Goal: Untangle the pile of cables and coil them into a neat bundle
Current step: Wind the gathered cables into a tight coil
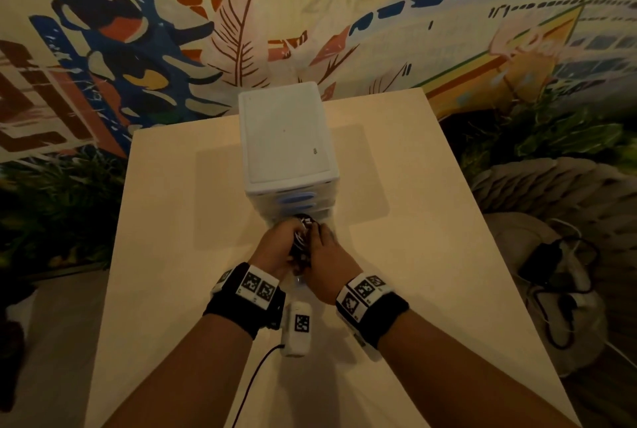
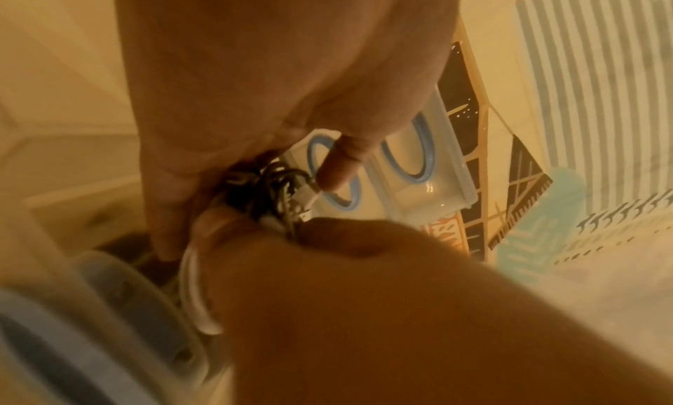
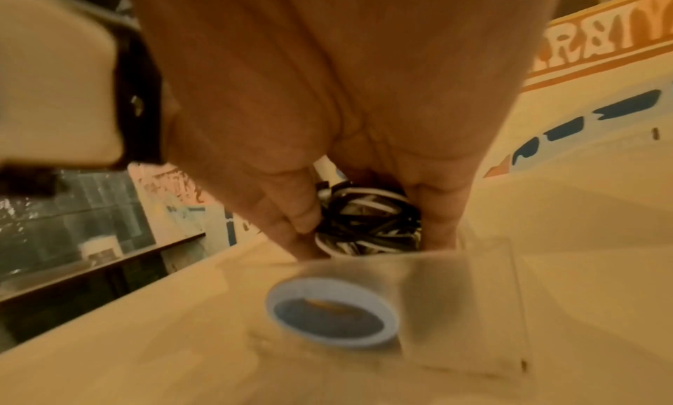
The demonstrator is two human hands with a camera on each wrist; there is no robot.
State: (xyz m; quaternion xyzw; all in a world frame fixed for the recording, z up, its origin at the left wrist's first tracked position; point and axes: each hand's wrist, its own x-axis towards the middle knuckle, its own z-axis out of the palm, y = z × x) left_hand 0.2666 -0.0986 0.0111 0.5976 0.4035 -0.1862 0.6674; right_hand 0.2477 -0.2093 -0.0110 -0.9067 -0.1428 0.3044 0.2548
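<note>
Before the drawer unit [image 1: 287,138], both hands, left [image 1: 275,248] and right [image 1: 325,250], clasp the cable bundle [image 1: 303,238], seemingly coiled; keep loops pinched tight.

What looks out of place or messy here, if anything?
The cables are a knotted black-and-white clump, not a coil, held between the left hand and right hand right in front of the drawer unit. More loose cords sprawl off the table's right side.
</note>
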